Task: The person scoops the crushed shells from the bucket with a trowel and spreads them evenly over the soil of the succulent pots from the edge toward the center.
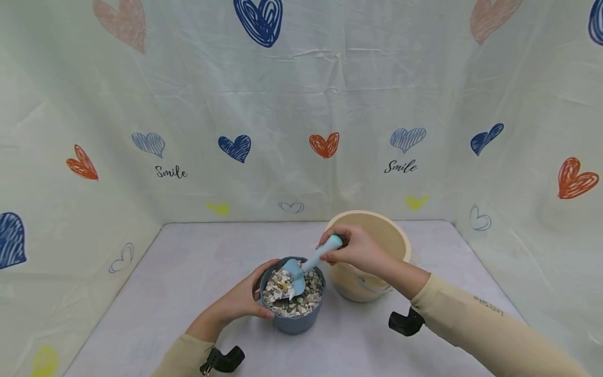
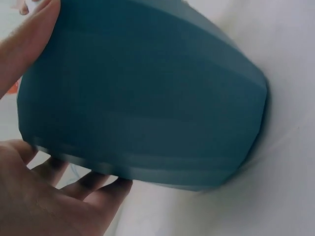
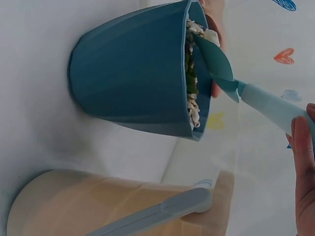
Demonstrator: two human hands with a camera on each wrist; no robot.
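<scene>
A blue-grey flower pot stands on the table, filled near the rim with pale pebbly grit. My left hand grips its left side, thumb on the near side and fingers around the far side; the left wrist view shows the pot wall up close. My right hand holds a light blue toy-like shovel by the handle, tilted down to the left. Its blade meets the grit inside the pot, and some green shows among the grit in the right wrist view.
Behind and right of the pot stands a cream bucket with a grey handle hanging on its side. The right forearm passes in front of the bucket. A pale cloth covers the table, and a curtain printed with hearts encloses the back and sides.
</scene>
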